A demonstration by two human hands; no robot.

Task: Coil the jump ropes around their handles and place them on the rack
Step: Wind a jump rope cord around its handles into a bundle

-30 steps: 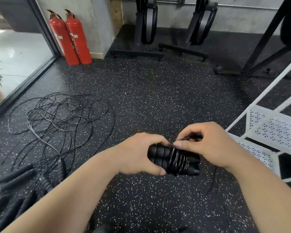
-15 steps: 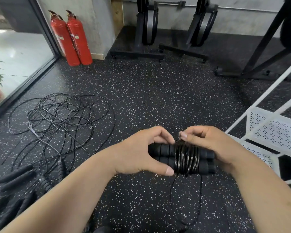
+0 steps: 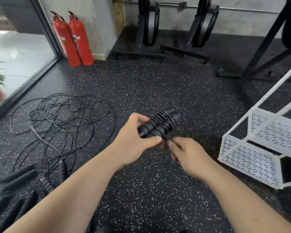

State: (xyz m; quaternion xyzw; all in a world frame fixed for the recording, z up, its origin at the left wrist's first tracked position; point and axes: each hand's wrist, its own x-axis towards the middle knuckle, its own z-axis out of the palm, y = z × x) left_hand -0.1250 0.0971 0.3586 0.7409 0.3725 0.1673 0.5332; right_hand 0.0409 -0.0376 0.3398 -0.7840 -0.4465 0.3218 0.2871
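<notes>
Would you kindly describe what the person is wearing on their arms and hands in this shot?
Nothing worn shows. The left hand and right hand are bare, without gloves, rings or tape. The left forearm and right forearm are bare too: no sleeves, watch or wristbands come into view.

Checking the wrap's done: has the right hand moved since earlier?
Yes. The right hand dropped from atop the black rope-wrapped handles toward the camera, away from the white perforated rack.

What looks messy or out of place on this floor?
A tangle of jump ropes sprawls loose on the floor at left, its handles scattered nearer the camera, not coiled like the bundle in the left hand.
</notes>
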